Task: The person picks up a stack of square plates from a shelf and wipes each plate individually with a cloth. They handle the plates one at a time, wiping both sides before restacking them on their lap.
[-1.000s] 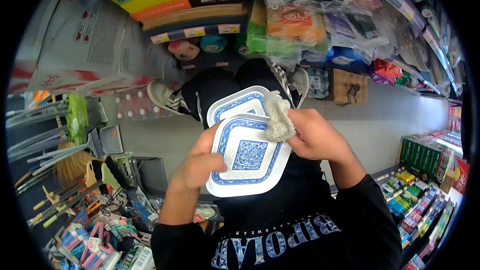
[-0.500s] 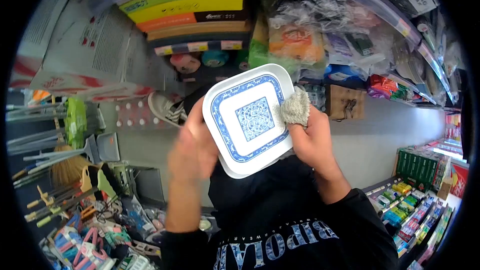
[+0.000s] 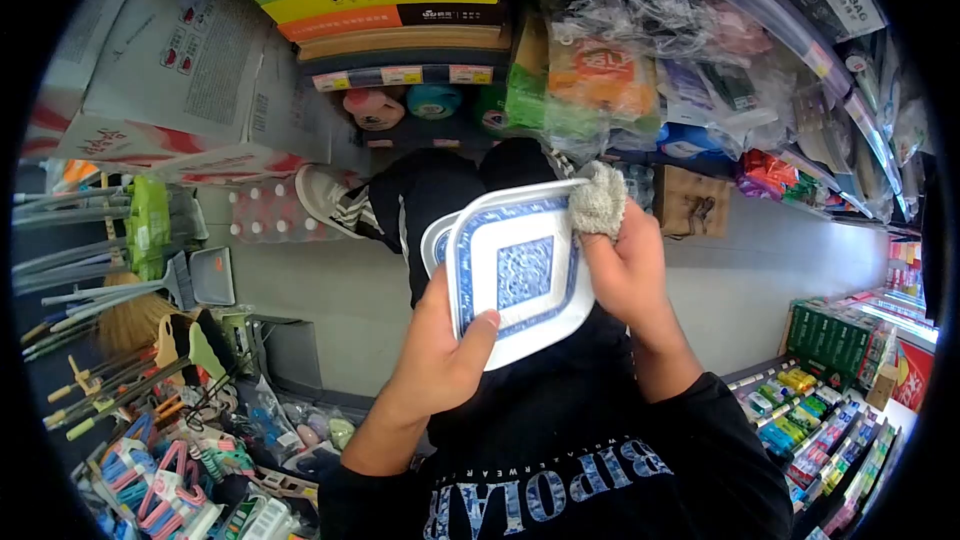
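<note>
Tray (image 3: 525, 272), white with blue pattern, was held tilted above dark trousers (image 3: 430, 190). Left hand (image 3: 440, 355) was clamped on tray's near left edge, thumb over inner face. Right hand (image 3: 630, 270), apart from left hand, gripped greyish cloth (image 3: 598, 202) against tray's far right corner. Second tray (image 3: 433, 243) showed behind tray, mostly hidden. Bottle pack (image 3: 268, 212) sat left of tray.

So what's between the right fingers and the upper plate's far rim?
A bunched grey cloth, held in the right hand at the rim of the upper plate; the head view shows it.
</note>
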